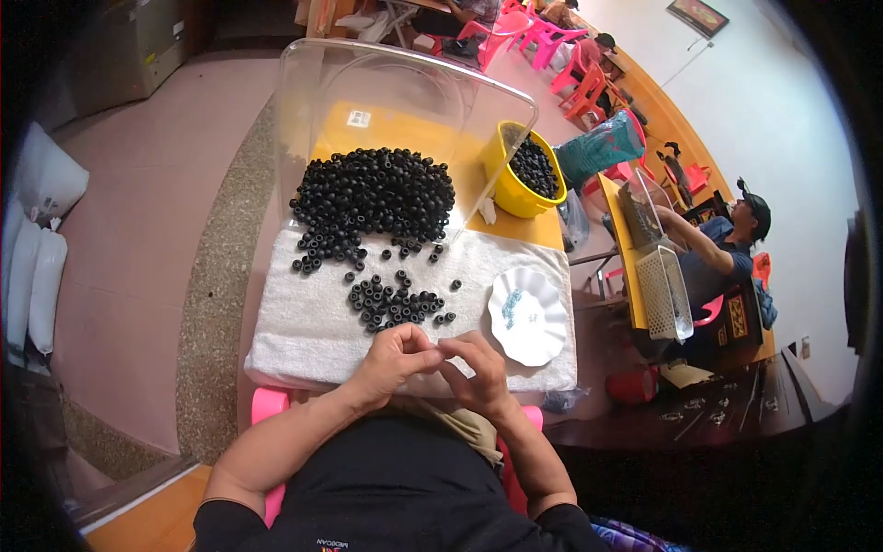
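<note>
Black ringlike pieces (pixel 391 304) (loose cluster) just beyond left hand (pixel 394 364).

Beyond the worktop's (pixel 543 234) left edge, a speckled grey strip (pixel 221 248) crosses the pinkish floor (pixel 138 202). Past its far right corner, pink chairs (pixel 554 39) stand near a white wall (pixel 763 110) bearing a framed picture (pixel 697 17).

Soft, fairly bright light whitens the towel (pixel 299 317); glints edge the clear tub (pixel 451 101). The wall (pixel 773 120) bends, corners fall black, and fine detail at the fingers (pixel 418 359) is lost.
</note>
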Tool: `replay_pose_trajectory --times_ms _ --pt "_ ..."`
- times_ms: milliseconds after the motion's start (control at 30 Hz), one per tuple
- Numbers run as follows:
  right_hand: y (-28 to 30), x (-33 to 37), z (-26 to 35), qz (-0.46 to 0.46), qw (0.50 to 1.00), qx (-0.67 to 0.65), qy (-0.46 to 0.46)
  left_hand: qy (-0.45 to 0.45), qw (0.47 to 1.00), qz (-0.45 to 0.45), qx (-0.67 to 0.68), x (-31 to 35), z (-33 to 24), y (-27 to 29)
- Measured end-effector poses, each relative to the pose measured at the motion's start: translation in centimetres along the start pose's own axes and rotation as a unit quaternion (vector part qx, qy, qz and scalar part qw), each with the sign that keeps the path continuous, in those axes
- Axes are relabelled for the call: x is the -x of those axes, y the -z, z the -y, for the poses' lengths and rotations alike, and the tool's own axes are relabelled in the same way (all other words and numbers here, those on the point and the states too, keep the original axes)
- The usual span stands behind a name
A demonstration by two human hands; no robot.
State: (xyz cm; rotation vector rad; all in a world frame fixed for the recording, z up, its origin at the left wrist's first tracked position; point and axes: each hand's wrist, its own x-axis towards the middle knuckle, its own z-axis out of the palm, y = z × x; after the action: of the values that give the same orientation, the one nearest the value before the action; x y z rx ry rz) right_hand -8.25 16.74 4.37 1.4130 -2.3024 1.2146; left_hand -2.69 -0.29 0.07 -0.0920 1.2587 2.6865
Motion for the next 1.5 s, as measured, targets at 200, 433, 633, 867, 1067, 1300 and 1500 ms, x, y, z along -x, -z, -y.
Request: replay_pose_trajectory --times_ms 200,433,633,867,1067,1300,1500 --pt "0.8 -0.5 -1.7 -0.022 0.994 -0.046 -0.096 0.000 0.999 -0.046 -0.005 -0.1 -0.2 -0.4" --pt "8.1 -4.6 -12.9 0.019 0.972 0.086 -0.217 0.007 0.998 -0.056 -0.037 -0.2 0.1 -0.7" --pt "12.3 -13.4 -17.7 -0.244 0.959 0.064 -0.129 -0.002 0.996 -0.057 -0.068 0.0 0.5 -0.7" --pt "8.5 -8.6 -16.5 -0.143 0.974 0.093 -0.147 -0.018 0.996 -0.049 -0.072 -0.3 1.1 0.0" --pt "4.1 -5.8 -11.3 -0.024 0.985 0.036 -0.165 -0.022 0.993 -0.045 -0.105 -0.4 0.9 -0.1" --pt "0.5 -7.0 -8.0 0.097 0.976 0.153 -0.120 -0.023 0.989 -0.039 -0.142 -0.3 1.1 -0.1" --pt "-0.8 -9.4 -7.5 0.093 0.951 0.263 -0.130 -0.035 0.990 -0.043 -0.132 -0.2 1.0 -0.4"
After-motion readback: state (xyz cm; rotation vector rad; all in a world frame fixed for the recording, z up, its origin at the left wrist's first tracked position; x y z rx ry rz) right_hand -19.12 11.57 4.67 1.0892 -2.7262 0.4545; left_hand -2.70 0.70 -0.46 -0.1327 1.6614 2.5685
